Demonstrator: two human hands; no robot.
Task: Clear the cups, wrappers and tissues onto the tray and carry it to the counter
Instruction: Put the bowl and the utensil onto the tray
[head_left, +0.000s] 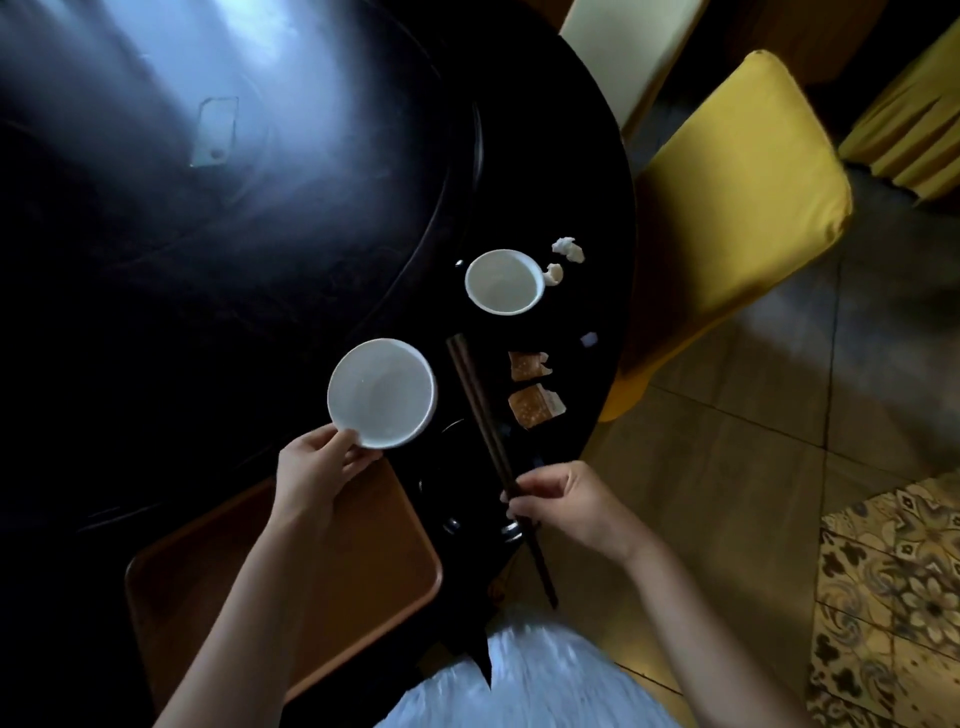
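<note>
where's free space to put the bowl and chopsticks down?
The brown tray is bare right under the left hand holding the bowl. Crowded: table edge by the right hand with chopsticks, where the cup, tissues and wrappers lie.

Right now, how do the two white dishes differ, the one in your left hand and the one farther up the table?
The near bowl is pinched at its rim by the left hand and tilts; the far cup sits flat, untouched. The bowl looks wider and has no handle; the cup has a small handle. Both are white and look empty.
</note>
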